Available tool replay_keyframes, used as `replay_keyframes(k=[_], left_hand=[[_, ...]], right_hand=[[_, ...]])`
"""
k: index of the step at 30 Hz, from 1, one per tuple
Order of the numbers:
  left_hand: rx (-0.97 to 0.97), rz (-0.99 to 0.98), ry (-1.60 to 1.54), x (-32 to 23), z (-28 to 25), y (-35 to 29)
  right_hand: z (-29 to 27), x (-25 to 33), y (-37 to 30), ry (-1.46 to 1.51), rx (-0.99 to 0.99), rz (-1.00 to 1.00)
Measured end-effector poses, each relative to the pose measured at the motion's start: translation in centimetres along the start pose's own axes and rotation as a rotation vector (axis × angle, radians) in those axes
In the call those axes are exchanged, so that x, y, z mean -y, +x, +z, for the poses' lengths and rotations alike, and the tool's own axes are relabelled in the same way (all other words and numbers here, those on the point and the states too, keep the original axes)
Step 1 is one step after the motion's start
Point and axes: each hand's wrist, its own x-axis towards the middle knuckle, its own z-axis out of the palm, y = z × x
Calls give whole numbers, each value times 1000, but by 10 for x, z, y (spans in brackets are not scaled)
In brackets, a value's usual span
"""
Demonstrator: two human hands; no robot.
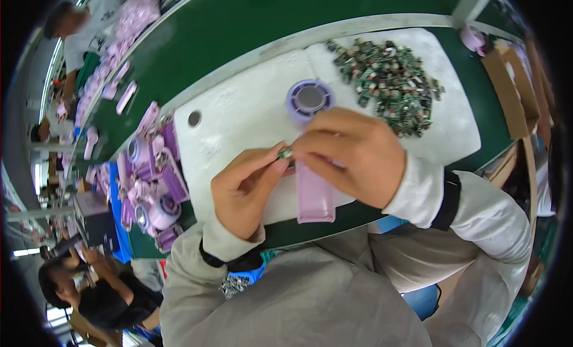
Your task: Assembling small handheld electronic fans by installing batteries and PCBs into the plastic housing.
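Pinched between the thumb and forefinger of my left hand point(242, 189) is a small green circuit board point(285, 154). My right hand point(361, 159) has its fingers closed together, their tips meeting the board; whatever they hold is hidden. Beneath the right hand lies a handheld fan casing, its pale pink handle point(315, 197) pointing towards me. The casing's round lilac head point(310, 98) shows beyond the knuckles, with a grey disc in its middle. The right hand covers the stretch between head and handle.
A white foam sheet point(239, 117) covers the green bench, with a grey disc point(194, 118) on it. Many circuit boards point(391, 81) are heaped far right. Pink and purple fan parts point(156, 180) pile up at left. A cardboard box point(507, 90) stands right. People work at left.
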Motion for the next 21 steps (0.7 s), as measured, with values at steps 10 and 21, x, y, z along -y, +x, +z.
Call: replay_keyframes(k=[10, 21], left_hand=[[-103, 252, 538, -13, 14, -1], [-159, -174, -319, -37, 41, 1]], right_hand=[[22, 12, 1, 108, -148, 79], [11, 5, 12, 230, -95, 154]])
